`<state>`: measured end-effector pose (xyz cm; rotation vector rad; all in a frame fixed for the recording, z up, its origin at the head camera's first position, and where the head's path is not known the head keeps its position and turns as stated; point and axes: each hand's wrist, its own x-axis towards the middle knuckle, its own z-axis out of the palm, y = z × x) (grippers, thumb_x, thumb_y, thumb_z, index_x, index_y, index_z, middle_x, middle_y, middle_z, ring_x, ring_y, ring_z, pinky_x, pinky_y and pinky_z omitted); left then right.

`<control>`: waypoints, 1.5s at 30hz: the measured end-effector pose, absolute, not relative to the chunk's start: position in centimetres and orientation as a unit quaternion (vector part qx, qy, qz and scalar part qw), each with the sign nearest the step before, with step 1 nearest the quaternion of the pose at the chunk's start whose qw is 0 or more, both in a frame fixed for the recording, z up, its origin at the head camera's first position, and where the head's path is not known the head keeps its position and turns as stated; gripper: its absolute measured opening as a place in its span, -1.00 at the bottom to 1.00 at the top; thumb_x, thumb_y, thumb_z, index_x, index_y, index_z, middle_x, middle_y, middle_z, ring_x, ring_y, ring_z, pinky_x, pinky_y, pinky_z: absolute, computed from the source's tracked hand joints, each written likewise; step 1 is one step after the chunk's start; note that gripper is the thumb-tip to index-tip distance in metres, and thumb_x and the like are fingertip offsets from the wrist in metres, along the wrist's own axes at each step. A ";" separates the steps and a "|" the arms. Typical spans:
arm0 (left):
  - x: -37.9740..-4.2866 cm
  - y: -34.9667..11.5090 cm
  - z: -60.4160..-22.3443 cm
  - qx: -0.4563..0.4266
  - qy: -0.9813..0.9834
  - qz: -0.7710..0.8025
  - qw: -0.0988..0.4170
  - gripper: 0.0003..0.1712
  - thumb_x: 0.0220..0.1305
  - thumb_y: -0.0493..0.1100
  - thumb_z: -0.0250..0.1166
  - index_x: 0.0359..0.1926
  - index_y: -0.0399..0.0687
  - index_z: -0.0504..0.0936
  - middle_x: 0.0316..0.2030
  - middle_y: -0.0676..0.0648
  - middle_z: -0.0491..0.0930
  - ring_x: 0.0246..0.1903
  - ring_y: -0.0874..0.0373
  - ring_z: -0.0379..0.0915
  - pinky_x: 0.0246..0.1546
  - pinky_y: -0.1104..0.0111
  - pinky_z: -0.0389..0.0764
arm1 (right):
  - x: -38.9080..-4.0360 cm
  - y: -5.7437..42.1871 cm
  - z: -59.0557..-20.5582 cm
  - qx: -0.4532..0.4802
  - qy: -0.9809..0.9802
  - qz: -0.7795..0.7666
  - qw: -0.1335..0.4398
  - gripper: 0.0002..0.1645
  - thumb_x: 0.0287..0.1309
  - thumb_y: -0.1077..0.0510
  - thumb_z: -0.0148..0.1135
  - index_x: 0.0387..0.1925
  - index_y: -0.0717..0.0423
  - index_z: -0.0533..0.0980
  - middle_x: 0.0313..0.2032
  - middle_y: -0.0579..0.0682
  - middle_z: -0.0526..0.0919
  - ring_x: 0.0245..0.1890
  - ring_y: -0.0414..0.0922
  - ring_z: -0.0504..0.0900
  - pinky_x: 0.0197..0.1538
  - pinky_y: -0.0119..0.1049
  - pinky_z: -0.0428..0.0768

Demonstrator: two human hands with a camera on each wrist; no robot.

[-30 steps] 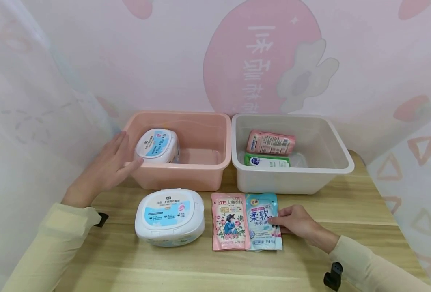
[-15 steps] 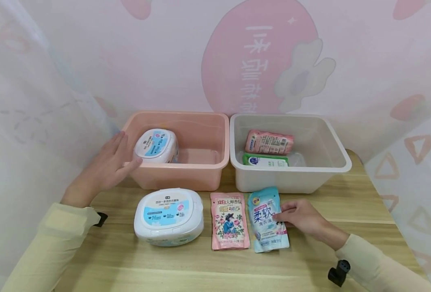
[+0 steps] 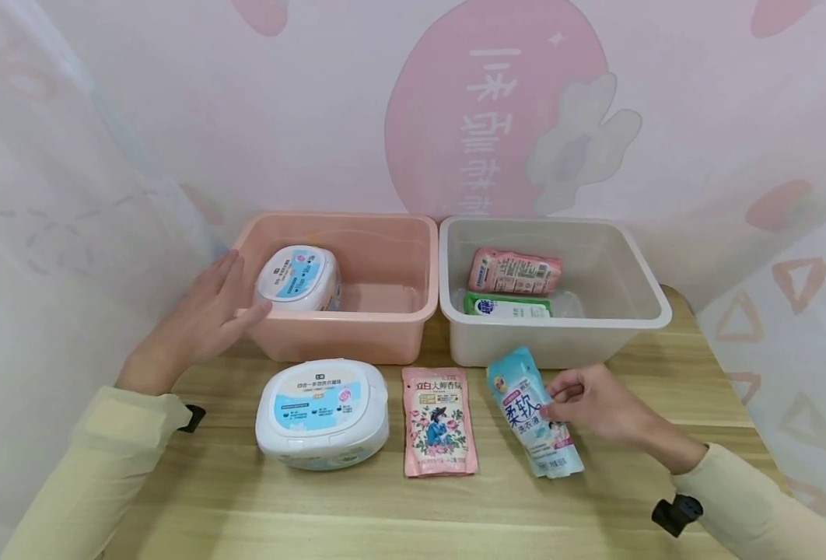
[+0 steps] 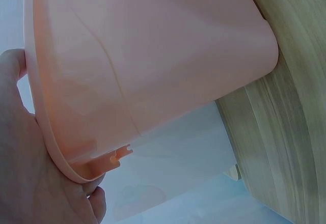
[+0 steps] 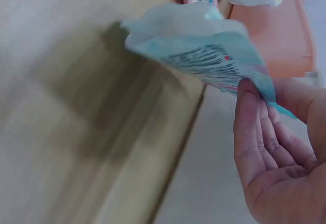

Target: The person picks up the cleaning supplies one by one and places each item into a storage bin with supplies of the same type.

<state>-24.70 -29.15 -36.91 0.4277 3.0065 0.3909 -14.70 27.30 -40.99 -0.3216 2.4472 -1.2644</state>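
Note:
My right hand [image 3: 598, 404] pinches a light blue laundry detergent pouch [image 3: 532, 420] by its right edge. The pouch hangs tilted above the table, and its printed back shows in the right wrist view, with the thumb and fingers [image 5: 247, 117] on its edge. At the pink bin [image 3: 357, 338], my left hand [image 3: 199, 319] rests against the left rim with fingers extended and the thumb near the front corner. Left of the blue pouch lies a pink floral pouch [image 3: 441, 424]. A white lidded tub [image 3: 322, 416] stands farther left on the table.
Inside the pink bin sits another white lidded tub [image 3: 299, 278]. The off-white bin [image 3: 560, 342] beside it holds a pink pouch [image 3: 516, 272] and a green-and-white pouch [image 3: 507, 306]. Printed curtains hang behind the wooden table [image 3: 357, 521].
The blue pouch has come away from beside the pink floral pouch, moving right and tilting up off the table in my right hand. My left hand stays at the pink bin.

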 end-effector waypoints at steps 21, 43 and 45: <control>-24.7 -29.3 -36.9 0.148 0.979 0.134 0.033 0.14 0.58 0.40 -0.10 0.67 -0.31 -0.36 0.69 -0.34 -0.46 0.69 -0.34 -0.47 0.63 -0.31 -0.18 | -14.2 28.2 -31.5 -0.247 0.905 -0.343 0.047 -0.86 0.12 0.31 0.57 -0.28 0.13 0.74 -0.43 -0.19 0.75 -0.43 -0.37 0.66 -0.37 -0.42 0.71; -24.8 -29.3 -37.0 0.148 0.980 0.128 0.026 0.15 0.57 0.42 -0.11 0.67 -0.34 -0.34 0.69 -0.36 -0.42 0.69 -0.35 -0.44 0.62 -0.34 -0.15 | -18.9 29.1 -20.2 -0.259 0.945 -0.194 -0.040 -0.83 0.06 0.31 0.62 -0.31 0.06 0.77 -0.44 -0.14 0.82 -0.50 -0.39 0.70 -0.39 -0.57 0.66; -24.8 -29.2 -37.0 0.146 0.980 0.129 0.026 0.15 0.57 0.42 -0.11 0.67 -0.32 -0.34 0.70 -0.35 -0.42 0.69 -0.36 -0.44 0.61 -0.35 -0.16 | -19.6 29.2 -19.4 -0.253 0.950 -0.178 -0.048 -0.83 0.07 0.31 0.61 -0.28 0.09 0.78 -0.42 -0.10 0.83 -0.50 -0.40 0.69 -0.39 -0.59 0.65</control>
